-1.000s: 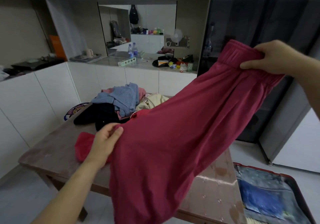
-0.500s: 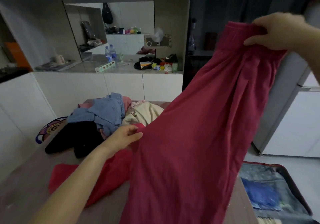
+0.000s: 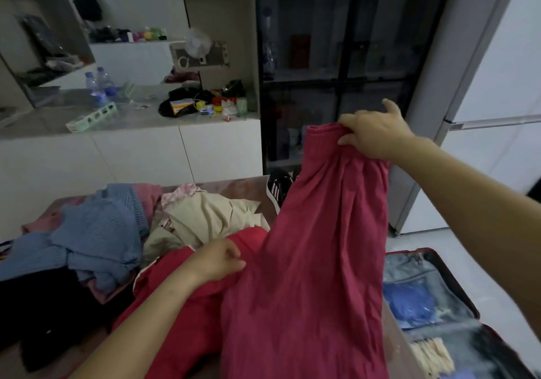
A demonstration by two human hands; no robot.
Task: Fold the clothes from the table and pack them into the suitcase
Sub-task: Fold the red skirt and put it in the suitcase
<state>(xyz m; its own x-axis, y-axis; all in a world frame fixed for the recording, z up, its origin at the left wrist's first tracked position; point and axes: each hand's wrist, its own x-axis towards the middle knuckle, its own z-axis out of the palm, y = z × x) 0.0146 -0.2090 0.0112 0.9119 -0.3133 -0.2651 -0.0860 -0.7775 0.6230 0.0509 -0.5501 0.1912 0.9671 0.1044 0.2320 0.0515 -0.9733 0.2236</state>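
While our right hand [image 3: 373,134] grips the bunched waistband of the crimson trousers [image 3: 307,261] up high and our left hand [image 3: 218,258] pinches the cloth lower down over the table [image 3: 243,184], we judge it best to let the legs hang straight and bring them edge to edge before laying them flat. We need room near us, away from the blue knit [image 3: 96,232] and beige garment [image 3: 205,217] heaped at the left; the open suitcase [image 3: 409,267] lies on the floor at the near right.
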